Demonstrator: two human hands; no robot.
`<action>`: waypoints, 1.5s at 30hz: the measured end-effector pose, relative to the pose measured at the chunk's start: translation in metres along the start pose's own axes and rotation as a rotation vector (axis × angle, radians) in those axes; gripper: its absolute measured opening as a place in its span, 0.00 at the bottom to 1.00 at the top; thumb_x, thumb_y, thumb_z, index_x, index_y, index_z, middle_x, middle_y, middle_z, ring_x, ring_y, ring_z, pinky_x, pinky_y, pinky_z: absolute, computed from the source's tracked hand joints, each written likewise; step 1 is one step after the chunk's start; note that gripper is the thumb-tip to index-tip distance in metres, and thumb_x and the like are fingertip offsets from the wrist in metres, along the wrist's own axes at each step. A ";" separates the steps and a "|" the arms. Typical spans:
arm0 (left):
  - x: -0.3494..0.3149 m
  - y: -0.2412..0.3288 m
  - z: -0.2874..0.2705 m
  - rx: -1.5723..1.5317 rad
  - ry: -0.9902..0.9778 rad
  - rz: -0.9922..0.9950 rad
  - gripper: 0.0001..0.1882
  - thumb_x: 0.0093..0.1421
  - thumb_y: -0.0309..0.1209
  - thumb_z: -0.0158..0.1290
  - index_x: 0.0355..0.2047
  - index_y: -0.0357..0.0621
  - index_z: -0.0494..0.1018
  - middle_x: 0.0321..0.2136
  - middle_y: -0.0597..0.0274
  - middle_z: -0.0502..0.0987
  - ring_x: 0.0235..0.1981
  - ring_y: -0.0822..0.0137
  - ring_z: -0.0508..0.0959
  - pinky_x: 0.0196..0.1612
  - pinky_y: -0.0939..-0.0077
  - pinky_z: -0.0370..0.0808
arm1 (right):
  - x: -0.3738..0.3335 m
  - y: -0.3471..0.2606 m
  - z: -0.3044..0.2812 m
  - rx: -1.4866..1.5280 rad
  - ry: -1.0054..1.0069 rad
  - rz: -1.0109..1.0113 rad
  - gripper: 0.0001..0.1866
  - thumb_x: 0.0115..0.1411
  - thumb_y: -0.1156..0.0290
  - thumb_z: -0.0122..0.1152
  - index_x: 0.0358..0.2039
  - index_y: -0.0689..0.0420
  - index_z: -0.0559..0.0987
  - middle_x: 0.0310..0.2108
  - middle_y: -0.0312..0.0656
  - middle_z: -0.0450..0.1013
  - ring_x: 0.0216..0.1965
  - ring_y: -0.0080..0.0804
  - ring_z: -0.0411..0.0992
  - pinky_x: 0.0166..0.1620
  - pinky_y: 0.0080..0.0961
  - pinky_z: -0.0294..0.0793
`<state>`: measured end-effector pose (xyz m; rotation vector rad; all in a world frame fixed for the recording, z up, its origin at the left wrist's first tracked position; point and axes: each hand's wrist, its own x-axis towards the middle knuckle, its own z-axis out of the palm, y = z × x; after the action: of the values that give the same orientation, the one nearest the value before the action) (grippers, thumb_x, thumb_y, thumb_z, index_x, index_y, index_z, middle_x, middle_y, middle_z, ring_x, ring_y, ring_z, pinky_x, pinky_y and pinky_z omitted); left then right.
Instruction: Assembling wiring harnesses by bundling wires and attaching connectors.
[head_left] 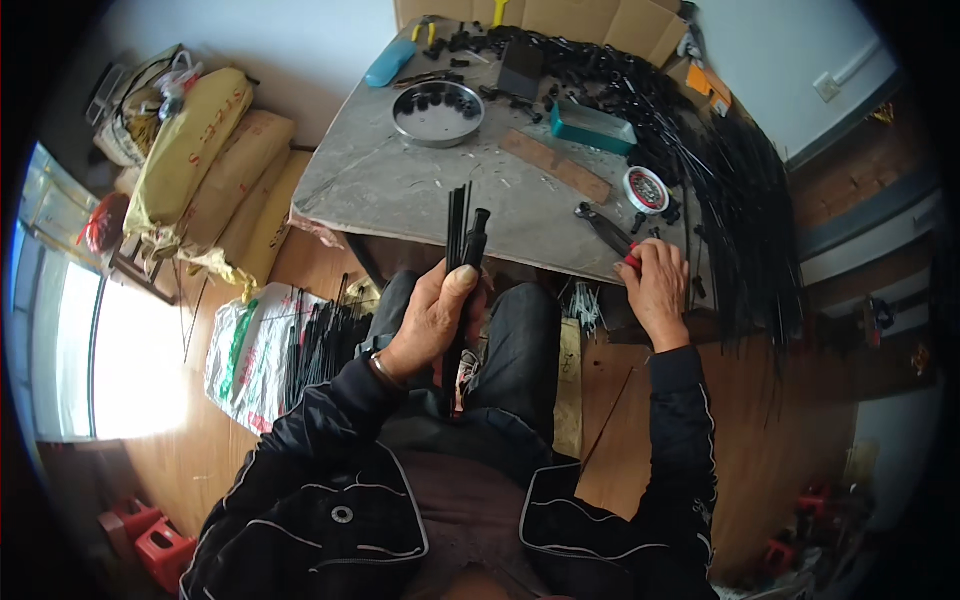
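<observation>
My left hand [432,318] is closed round a bundle of thin black rods [457,225], held upright over my lap. Among them, by my thumb, is a thicker black tube-like piece [478,235] with a flared top end. Over the table's near right edge, my right hand [660,285] has its fingers curled on the red handles of a pair of pliers [608,232]. The pliers' dark jaws point away to the left on the tabletop. Beside them stands a round white tin [646,190] with small red and silver bits inside.
On the grey table [370,185] are a round metal pan [438,115], a teal tray [593,128], a flat wooden strip [555,166] and heaped black parts. Long black rods [750,220] hang over its right side. Stuffed sacks [235,160] lie left; more rods [325,345] stand beside my leg.
</observation>
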<state>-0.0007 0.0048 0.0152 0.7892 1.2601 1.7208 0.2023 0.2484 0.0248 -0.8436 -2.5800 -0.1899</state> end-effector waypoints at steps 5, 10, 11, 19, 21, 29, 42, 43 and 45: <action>0.005 -0.005 0.007 0.003 0.099 0.037 0.24 0.68 0.52 0.38 0.34 0.42 0.67 0.15 0.71 0.62 0.12 0.79 0.62 0.15 0.82 0.61 | 0.001 0.007 0.004 0.104 0.008 -0.090 0.10 0.54 0.72 0.62 0.28 0.58 0.68 0.31 0.45 0.66 0.40 0.47 0.64 0.43 0.39 0.64; 0.006 -0.004 0.002 0.017 0.150 0.011 0.25 0.68 0.53 0.37 0.33 0.42 0.67 0.14 0.71 0.62 0.12 0.79 0.61 0.15 0.83 0.60 | -0.023 -0.034 -0.029 0.898 -0.147 0.398 0.09 0.64 0.68 0.55 0.34 0.60 0.68 0.26 0.36 0.69 0.21 0.22 0.67 0.24 0.21 0.67; 0.007 -0.004 0.004 0.027 0.146 0.013 0.26 0.68 0.54 0.37 0.33 0.42 0.67 0.14 0.71 0.62 0.12 0.79 0.61 0.15 0.83 0.60 | -0.031 -0.053 -0.039 1.104 -0.174 0.474 0.09 0.65 0.67 0.53 0.35 0.59 0.68 0.25 0.34 0.69 0.19 0.17 0.66 0.21 0.17 0.66; 0.006 -0.001 0.012 0.021 0.107 -0.012 0.26 0.67 0.55 0.37 0.34 0.43 0.68 0.15 0.72 0.63 0.12 0.81 0.61 0.15 0.85 0.58 | -0.067 -0.101 -0.020 0.543 0.028 -0.099 0.20 0.43 0.79 0.68 0.32 0.55 0.66 0.37 0.41 0.68 0.39 0.43 0.68 0.43 0.38 0.64; 0.003 0.001 0.014 -0.002 0.100 0.020 0.26 0.66 0.55 0.41 0.33 0.42 0.68 0.17 0.73 0.63 0.14 0.82 0.61 0.17 0.85 0.55 | -0.061 -0.104 -0.026 0.441 0.095 -0.124 0.21 0.42 0.79 0.69 0.32 0.54 0.66 0.37 0.40 0.68 0.39 0.42 0.68 0.42 0.37 0.64; -0.002 0.010 0.015 0.032 0.099 0.021 0.25 0.67 0.54 0.40 0.35 0.42 0.68 0.16 0.73 0.63 0.14 0.82 0.61 0.16 0.85 0.57 | -0.043 -0.092 -0.037 0.339 0.131 -0.270 0.21 0.40 0.85 0.67 0.32 0.56 0.66 0.32 0.42 0.70 0.33 0.43 0.70 0.37 0.36 0.69; -0.003 0.004 0.008 0.190 -0.002 -0.006 0.28 0.68 0.54 0.36 0.34 0.40 0.70 0.24 0.70 0.68 0.23 0.81 0.66 0.26 0.84 0.65 | -0.067 -0.097 -0.051 1.130 -0.724 -0.138 0.24 0.63 0.56 0.57 0.49 0.62 0.67 0.23 0.40 0.72 0.20 0.22 0.70 0.27 0.14 0.72; -0.004 0.005 0.006 0.161 0.005 -0.050 0.28 0.68 0.54 0.36 0.33 0.40 0.70 0.24 0.70 0.68 0.24 0.81 0.65 0.27 0.84 0.65 | -0.065 -0.092 -0.053 1.132 -0.720 -0.136 0.24 0.63 0.56 0.57 0.49 0.62 0.67 0.23 0.40 0.72 0.20 0.22 0.70 0.27 0.14 0.72; -0.001 -0.001 0.002 0.113 -0.023 0.030 0.26 0.68 0.54 0.38 0.33 0.42 0.68 0.20 0.72 0.65 0.19 0.82 0.63 0.22 0.85 0.61 | -0.061 -0.088 -0.066 1.492 -1.022 0.379 0.22 0.64 0.55 0.55 0.43 0.64 0.70 0.23 0.41 0.72 0.19 0.23 0.70 0.25 0.16 0.72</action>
<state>0.0018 0.0048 0.0144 0.8956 1.3448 1.6710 0.2177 0.1283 0.0577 -0.7605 -2.1339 2.3934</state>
